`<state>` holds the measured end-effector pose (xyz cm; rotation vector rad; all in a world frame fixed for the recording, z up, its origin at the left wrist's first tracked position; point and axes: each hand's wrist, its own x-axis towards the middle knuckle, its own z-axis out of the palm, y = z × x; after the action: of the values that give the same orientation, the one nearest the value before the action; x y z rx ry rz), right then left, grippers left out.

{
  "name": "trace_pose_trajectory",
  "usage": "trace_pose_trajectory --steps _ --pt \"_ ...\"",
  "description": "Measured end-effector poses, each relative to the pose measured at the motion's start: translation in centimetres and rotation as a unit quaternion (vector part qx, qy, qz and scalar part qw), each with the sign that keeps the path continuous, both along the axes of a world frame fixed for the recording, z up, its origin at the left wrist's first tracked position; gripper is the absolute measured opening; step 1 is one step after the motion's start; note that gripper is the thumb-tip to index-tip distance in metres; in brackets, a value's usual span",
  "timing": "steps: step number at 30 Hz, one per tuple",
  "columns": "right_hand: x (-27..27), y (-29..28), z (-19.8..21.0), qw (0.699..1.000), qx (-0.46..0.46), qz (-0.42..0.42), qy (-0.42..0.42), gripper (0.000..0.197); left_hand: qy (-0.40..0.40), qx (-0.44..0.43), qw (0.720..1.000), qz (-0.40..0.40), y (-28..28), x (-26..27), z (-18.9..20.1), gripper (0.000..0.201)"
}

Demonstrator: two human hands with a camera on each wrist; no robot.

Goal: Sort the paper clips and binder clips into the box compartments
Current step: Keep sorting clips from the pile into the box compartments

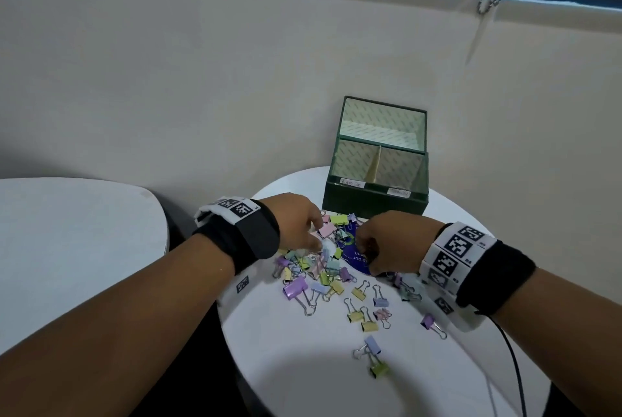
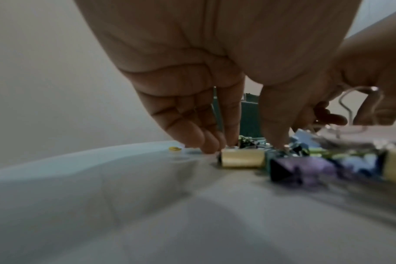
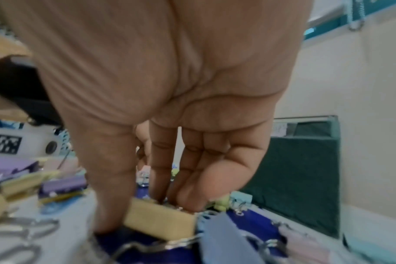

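White and round, the table (image 1: 296, 379) stands against a plain wall, its far half strewn with pastel binder clips (image 1: 323, 268); any paper clips in the heap are too small to make out. At the left of the pile, the left hand (image 1: 296, 219) reaches down with fingers (image 2: 201, 137) nearly straight and bunched, tips touching the tabletop beside a yellow clip (image 2: 242, 158); it has hold of nothing I can see. Further right, the right hand (image 1: 390, 241) pinches a yellow binder clip (image 3: 161, 219) between thumb and fingertips, over a blue card (image 1: 356, 257). These clips look light, stiff and smooth, and the wire handles snag, so I'd grip the folded body. Behind and to the right, the green box (image 1: 375, 203) stands open, two labelled compartments empty.
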<state>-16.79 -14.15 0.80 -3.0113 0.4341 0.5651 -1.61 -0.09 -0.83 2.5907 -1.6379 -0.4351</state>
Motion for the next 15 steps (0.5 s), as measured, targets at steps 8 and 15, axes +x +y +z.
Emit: trace_pose_trajectory --steps 8,15 --pt "-0.64 -0.54 -0.20 1.000 -0.003 -0.024 -0.010 0.032 0.023 -0.016 0.999 -0.034 0.22 -0.58 -0.21 0.023" --pt "-0.19 -0.15 -0.42 1.000 -0.013 -0.013 -0.015 0.020 0.021 -0.040 0.999 -0.004 0.43 -0.49 -0.11 0.009"
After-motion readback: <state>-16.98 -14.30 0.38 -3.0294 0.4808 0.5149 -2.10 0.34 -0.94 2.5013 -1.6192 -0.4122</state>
